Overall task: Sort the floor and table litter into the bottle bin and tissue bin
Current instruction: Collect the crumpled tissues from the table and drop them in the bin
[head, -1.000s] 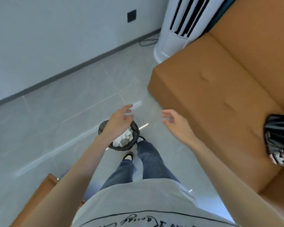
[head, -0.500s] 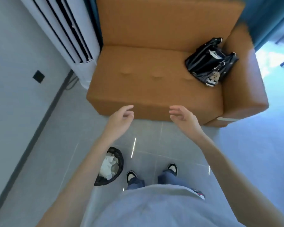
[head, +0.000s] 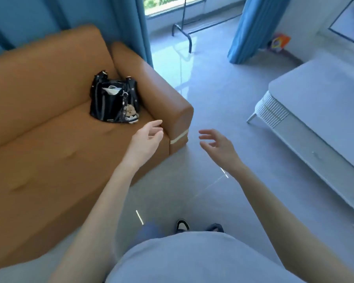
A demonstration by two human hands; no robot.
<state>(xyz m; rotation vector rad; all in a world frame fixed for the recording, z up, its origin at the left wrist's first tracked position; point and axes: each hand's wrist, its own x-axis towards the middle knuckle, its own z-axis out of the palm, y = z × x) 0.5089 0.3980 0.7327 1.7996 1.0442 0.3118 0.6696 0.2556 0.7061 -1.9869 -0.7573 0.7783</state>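
An orange sofa (head: 39, 139) fills the left side, and a black bag (head: 110, 99) stands upright on its seat against the right armrest. Something pale shows in the bag's open top, and a small plush charm (head: 130, 113) hangs at its front. The left hand (head: 147, 139) hovers over the seat's front corner, near the bag but apart from it, with loosely curled fingers that grasp nothing. A pale tape strip (head: 179, 138) crosses the armrest's front just right of it. The right hand (head: 217, 148) hangs over the grey tiled floor (head: 213, 88), fingers spread and relaxed, also released. This view does not show where the litter and bins lie. A dark shoe (head: 182, 225) shows on the floor below the hands. Farther back, blue curtains (head: 131, 21) flank a bright window with a dark metal stand (head: 184, 27) before it. An orange box (head: 279, 42) sits by the right curtain, and a white bed (head: 325, 103) takes the right side.
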